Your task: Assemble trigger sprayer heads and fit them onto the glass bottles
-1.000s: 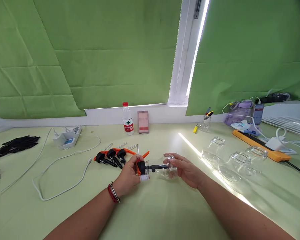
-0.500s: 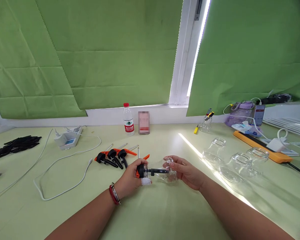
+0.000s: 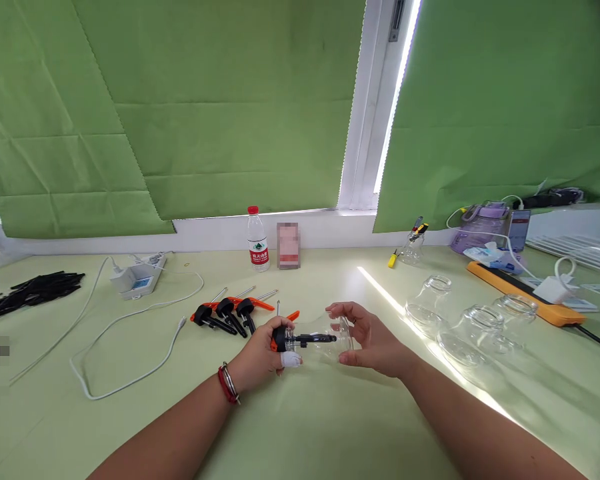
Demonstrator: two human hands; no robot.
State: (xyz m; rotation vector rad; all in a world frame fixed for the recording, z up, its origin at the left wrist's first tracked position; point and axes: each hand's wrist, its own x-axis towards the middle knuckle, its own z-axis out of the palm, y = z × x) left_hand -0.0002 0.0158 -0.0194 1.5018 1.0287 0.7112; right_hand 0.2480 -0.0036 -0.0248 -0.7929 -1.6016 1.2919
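Observation:
A clear bottle (image 3: 320, 351) lies sideways between my hands, its neck to the left and its base to the right. My left hand (image 3: 260, 352), with white tape on one finger, is closed around the black-and-orange pump head (image 3: 280, 339) at the neck. A black tube (image 3: 315, 339) runs from the head into the bottle. My right hand (image 3: 373, 339) curves around the wide base, fingers above and thumb below. Just beyond my left hand, several black pump heads (image 3: 225, 308) with orange levers and thin metal spouts lie on the table.
Several clear bottles (image 3: 473, 333) stand upright on the right. An orange power strip (image 3: 525, 293) is behind them. A red-capped water bottle (image 3: 258, 247) stands at the back beside a pink box (image 3: 289, 245). White cable (image 3: 130, 312) and black strips (image 3: 45, 292) lie left.
My right hand has changed its hold on the bottle's base, with the fingers and thumb now spread wider around it. My left hand stays on the pump head.

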